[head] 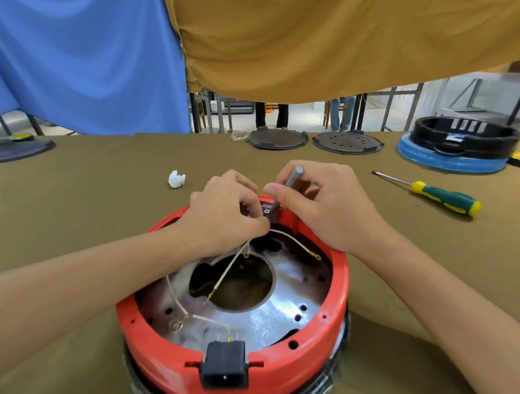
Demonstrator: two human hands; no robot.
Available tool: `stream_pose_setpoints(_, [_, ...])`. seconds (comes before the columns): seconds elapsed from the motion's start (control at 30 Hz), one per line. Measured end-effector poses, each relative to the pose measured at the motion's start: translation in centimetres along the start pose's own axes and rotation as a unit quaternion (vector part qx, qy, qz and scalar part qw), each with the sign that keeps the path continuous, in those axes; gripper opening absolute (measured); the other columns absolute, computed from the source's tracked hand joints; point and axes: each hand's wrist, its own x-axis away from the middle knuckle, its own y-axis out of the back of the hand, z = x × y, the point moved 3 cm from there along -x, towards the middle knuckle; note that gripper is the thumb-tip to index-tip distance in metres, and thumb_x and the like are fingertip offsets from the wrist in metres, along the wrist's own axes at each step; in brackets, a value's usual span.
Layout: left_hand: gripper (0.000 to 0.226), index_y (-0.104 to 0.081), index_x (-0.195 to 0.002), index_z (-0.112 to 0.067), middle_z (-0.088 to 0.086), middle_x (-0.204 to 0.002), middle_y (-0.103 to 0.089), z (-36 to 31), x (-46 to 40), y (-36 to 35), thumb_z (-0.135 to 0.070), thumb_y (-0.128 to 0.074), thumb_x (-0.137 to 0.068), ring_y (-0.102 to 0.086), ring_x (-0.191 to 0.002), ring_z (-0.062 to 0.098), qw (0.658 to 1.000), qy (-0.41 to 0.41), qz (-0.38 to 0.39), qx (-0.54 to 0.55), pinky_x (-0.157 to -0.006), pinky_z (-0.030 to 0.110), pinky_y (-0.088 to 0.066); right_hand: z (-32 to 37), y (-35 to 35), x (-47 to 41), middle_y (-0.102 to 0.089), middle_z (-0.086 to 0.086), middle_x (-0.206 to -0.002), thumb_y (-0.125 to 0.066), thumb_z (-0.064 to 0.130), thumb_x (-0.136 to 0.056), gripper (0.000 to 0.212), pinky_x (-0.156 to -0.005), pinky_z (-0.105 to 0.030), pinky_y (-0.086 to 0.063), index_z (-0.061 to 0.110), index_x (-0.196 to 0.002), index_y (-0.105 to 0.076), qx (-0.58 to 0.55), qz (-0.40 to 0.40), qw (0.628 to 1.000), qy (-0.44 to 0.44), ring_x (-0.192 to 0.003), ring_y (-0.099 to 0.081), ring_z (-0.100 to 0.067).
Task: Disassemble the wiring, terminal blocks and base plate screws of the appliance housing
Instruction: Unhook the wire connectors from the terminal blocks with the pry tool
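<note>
The appliance housing [230,331] sits upside down at the lower centre of the frame on the olive cloth of the bench [86,212]. It is a round shell of glossy red plastic with a shiny metal base plate [279,315] inside, pierced by a large round hole. A black plug socket [225,365] is set in the near rim and faces the bottom of the frame.

At the far rim, the right hand [321,206] grips a slim grey metal tool [286,192], fingers curled round its shaft. The tool's long axis runs steeply from upper right down to lower left, its tip at a small grey terminal block [269,213]. The left hand [224,216] pinches something just beside that block; exactly what, I cannot tell.

Thin white wires [234,264] with brass ring ends trail across the plate.

A green and yellow screwdriver [433,195] lies at right, its tip pointing upper left. A crumpled white wad [176,179] lies at centre left.
</note>
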Motion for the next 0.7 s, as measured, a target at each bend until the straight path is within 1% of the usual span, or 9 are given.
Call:
stream_pose_setpoints(0.07, [0.014, -0.069, -0.062, -0.026, -0.02, -0.103, -0.05, 0.1, 0.0, -0.1, -0.027, -0.075, -0.074, -0.051, -0.107, 0.01, 1.0, -0.001, -0.005, -0.003, -0.099, 0.048, -0.041, -0.2, -0.1, -0.1, -0.067, 0.006, -0.062, -0.07, 0.028, -0.092, 0.021, -0.052, -0.013, -0.037, 0.018, -0.075, -0.068, -0.017, -0.001, 1.0, -0.012, -0.054, -0.058, -0.005])
stream_pose_setpoints(0.13, [0.014, -0.069, -0.061, -0.027, -0.02, -0.106, -0.051, 0.1, 0.0, -0.2, -0.027, -0.075, -0.074, -0.05, -0.108, 0.009, 1.0, -0.001, -0.008, -0.007, -0.099, 0.048, -0.04, -0.4, -0.2, -0.2, -0.067, 0.008, -0.06, -0.07, 0.028, -0.093, 0.021, -0.054, -0.012, -0.039, 0.019, -0.074, -0.067, -0.036, 0.001, 0.999, -0.031, -0.053, -0.058, -0.002])
stream_pose_setpoints(0.23, [0.015, -0.068, -0.06, -0.027, -0.02, -0.107, -0.052, 0.1, 0.0, -0.2, -0.026, -0.075, -0.074, -0.05, -0.11, 0.011, 1.0, -0.005, -0.009, -0.007, -0.1, 0.049, -0.039, -1.0, -0.3, -0.5, -0.067, 0.004, -0.059, -0.069, 0.028, -0.094, 0.022, -0.061, -0.028, -0.05, 0.017, -0.075, -0.067, -0.074, -0.001, 0.995, -0.071, -0.056, -0.062, -0.009])
stream_pose_setpoints(0.27, [0.015, -0.068, -0.06, -0.027, -0.02, -0.107, -0.052, 0.1, 0.0, -0.3, -0.026, -0.075, -0.074, -0.05, -0.11, 0.012, 1.0, -0.006, -0.007, -0.006, -0.1, 0.049, -0.039, -1.2, -0.3, -0.5, -0.067, 0.002, -0.059, -0.068, 0.027, -0.094, 0.022, -0.063, -0.031, -0.051, 0.015, -0.076, -0.067, -0.087, -0.003, 0.993, -0.083, -0.056, -0.062, -0.009])
stream_pose_setpoints(0.3, [0.016, -0.069, -0.06, -0.027, -0.02, -0.107, -0.052, 0.1, 0.0, -0.3, -0.026, -0.075, -0.074, -0.051, -0.11, 0.012, 1.0, -0.008, -0.007, -0.004, -0.1, 0.05, -0.039, -1.2, -0.3, -0.5, -0.067, 0.001, -0.059, -0.068, 0.027, -0.094, 0.022, -0.063, -0.032, -0.052, 0.015, -0.077, -0.067, -0.094, -0.004, 0.992, -0.088, -0.055, -0.063, -0.008])
stream_pose_setpoints(0.4, [0.015, -0.069, -0.06, -0.025, -0.02, -0.105, -0.052, 0.1, 0.0, -0.2, -0.025, -0.075, -0.075, -0.052, -0.107, 0.012, 1.0, -0.008, -0.006, 0.004, -0.099, 0.05, -0.04, -1.1, -0.4, -0.4, -0.067, 0.004, -0.059, -0.068, 0.027, -0.094, 0.021, -0.062, -0.028, -0.051, 0.016, -0.077, -0.067, -0.086, -0.011, 0.993, -0.076, -0.056, -0.063, -0.005])
stream_pose_setpoints(0.53, [0.016, -0.069, -0.06, -0.024, -0.02, -0.102, -0.052, 0.1, 0.0, -0.2, -0.024, -0.075, -0.075, -0.054, -0.102, 0.012, 1.0, -0.007, -0.008, 0.009, -0.098, 0.05, -0.042, -0.4, -0.1, 0.1, -0.067, 0.01, -0.059, -0.069, 0.027, -0.093, 0.02, -0.057, -0.011, -0.041, 0.019, -0.075, -0.067, -0.05, -0.014, 0.998, -0.033, -0.055, -0.062, -0.002])
stream_pose_setpoints(0.63, [0.018, -0.067, -0.06, -0.025, -0.02, -0.1, -0.051, 0.1, 0.0, -0.1, -0.025, -0.076, -0.076, -0.053, -0.099, 0.014, 1.0, -0.009, -0.006, 0.01, -0.096, 0.05, -0.042, 0.0, -0.2, 0.0, -0.067, 0.009, -0.059, -0.07, 0.028, -0.092, 0.02, -0.054, -0.01, -0.038, 0.02, -0.074, -0.067, -0.029, -0.008, 0.999, -0.014, -0.052, -0.057, 0.0])
stream_pose_setpoints(0.7, [0.019, -0.067, -0.06, -0.026, -0.02, -0.099, -0.051, 0.0, 0.0, -0.1, -0.026, -0.075, -0.076, -0.051, -0.1, 0.013, 1.0, -0.01, -0.005, 0.003, -0.097, 0.05, -0.041, 0.0, -0.2, -0.1, -0.067, 0.009, -0.059, -0.07, 0.029, -0.092, 0.02, -0.054, -0.01, -0.037, 0.021, -0.074, -0.068, -0.021, -0.005, 1.0, -0.013, -0.052, -0.056, -0.001])
